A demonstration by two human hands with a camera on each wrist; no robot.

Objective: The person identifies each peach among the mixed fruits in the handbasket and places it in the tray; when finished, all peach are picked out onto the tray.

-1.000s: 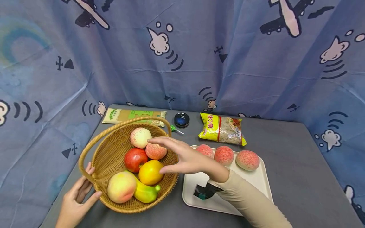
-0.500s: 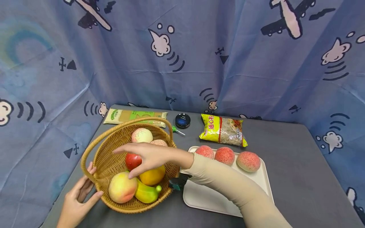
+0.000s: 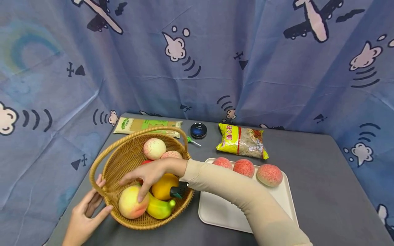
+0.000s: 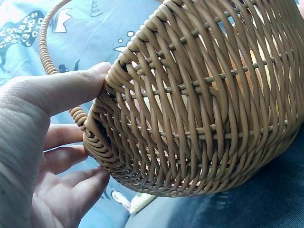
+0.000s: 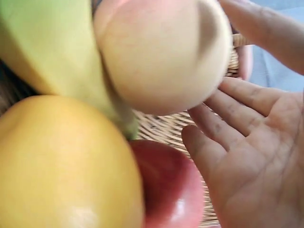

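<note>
A wicker basket point(image 3: 138, 226) of fruit stands tilted toward me at the left in the head view. My left hand point(image 3: 82, 215) grips its left rim, thumb on the outer weave and fingers past the rim. Inside the basket my right hand point(image 3: 151, 173) hovers over a large yellow-pink peach point(image 3: 129, 205), thumb and fingers spread on either side. In the right wrist view the fingers lie close to this peach; contact is unclear. Beside it are a green-yellow banana point(image 3: 157, 209), an orange point(image 3: 163, 187), a partly hidden red apple point(image 5: 175, 190) and two speckled peaches point(image 3: 154, 149).
Right of the basket lies a cream tray point(image 3: 221, 213) with three pinkish-red peaches point(image 3: 244, 168) along its far side. Behind stand a noodle packet point(image 3: 147, 125), a tuna tin point(image 3: 198, 131), a green lollipop point(image 3: 189, 140) and a yellow pasta bag point(image 3: 243, 140). A blue curtain backs the table.
My right hand has moved left from the basket's right side, then down to the large peach. My left hand stays on the rim.
</note>
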